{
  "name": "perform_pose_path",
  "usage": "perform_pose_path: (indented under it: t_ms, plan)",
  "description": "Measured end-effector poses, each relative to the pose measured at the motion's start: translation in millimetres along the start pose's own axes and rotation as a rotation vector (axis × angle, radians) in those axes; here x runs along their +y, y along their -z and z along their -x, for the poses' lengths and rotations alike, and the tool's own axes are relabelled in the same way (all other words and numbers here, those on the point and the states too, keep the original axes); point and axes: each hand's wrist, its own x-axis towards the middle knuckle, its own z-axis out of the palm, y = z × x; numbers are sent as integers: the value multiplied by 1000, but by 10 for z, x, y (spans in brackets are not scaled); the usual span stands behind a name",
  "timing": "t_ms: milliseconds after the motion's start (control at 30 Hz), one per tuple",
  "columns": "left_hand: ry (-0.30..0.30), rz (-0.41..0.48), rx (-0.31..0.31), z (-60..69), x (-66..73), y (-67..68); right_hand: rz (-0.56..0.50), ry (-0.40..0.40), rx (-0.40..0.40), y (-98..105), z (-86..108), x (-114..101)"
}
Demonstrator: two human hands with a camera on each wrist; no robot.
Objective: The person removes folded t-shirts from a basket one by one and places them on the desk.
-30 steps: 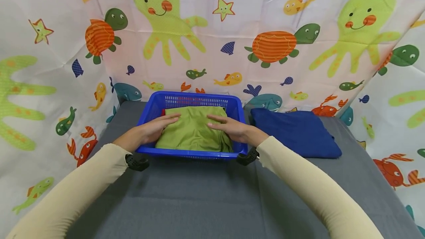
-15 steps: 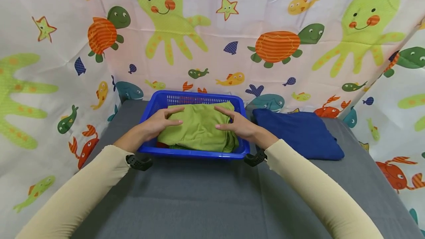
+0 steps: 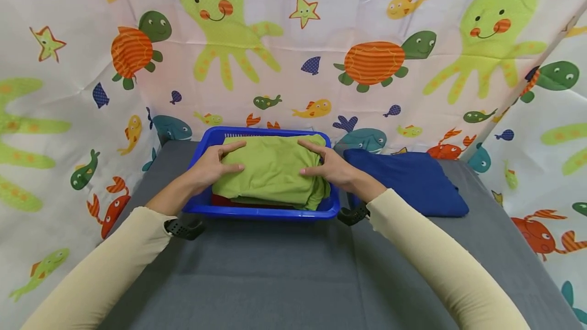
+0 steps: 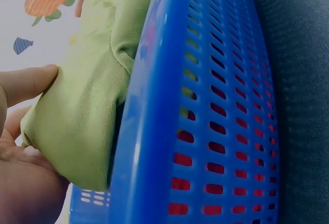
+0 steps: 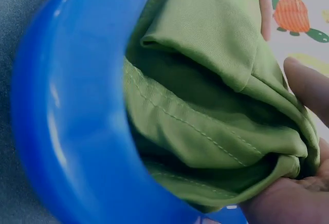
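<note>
A folded green garment (image 3: 270,169) with stitched hems sits in the blue plastic basket (image 3: 257,212), its top near rim height. My left hand (image 3: 207,168) grips its left side, thumb on top and fingers round the edge in the left wrist view. On the opposite side my right hand (image 3: 338,169) holds the garment the same way; in the right wrist view its layered folds (image 5: 205,106) hang between thumb and fingers. Red cloth (image 3: 222,200) shows beneath the green one and through the basket's slots. Some fingertips are hidden by fabric.
To the right of the basket lies a folded navy blue cloth (image 3: 408,182) on the grey-covered table (image 3: 270,274). A curtain (image 3: 293,80) printed with sea animals stands close behind the basket and along both sides.
Both hands have taken hold of the green garment's sides and raised it a little within the basket. More red cloth now shows under it. The navy cloth stays put.
</note>
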Motion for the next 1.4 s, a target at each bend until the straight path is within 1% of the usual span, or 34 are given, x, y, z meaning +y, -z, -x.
perform_pose_path:
  t_ms: [200,333,467,667,767,933,1067,1167,1267,1400]
  plan:
    - [-30,-20,15,31,77,7,26,16,25,54,3,-43]
    - [-50,-49,11,58,135,14,6,16,24,76,40,-79]
    - [-68,-57,-1,101,201,29,-1,2,34,76,134,-150]
    - [-89,-61,-15,182,316,45,15,33,41,105,285,-288]
    - [-99,-28,-31,216,375,25,9,39,29,129,338,-328]
    - [-122,49,-62,244,450,-57,4,60,23,177,435,-354]
    - [-132,75,-70,226,481,-156,2,47,29,244,546,-341]
    - [-160,79,-75,192,516,-236,-11,35,36,309,622,-330]
    - [-185,86,-71,166,575,-304,-18,44,41,379,667,-319]
    - [-194,101,-67,131,650,-399,-27,56,48,482,722,-305]
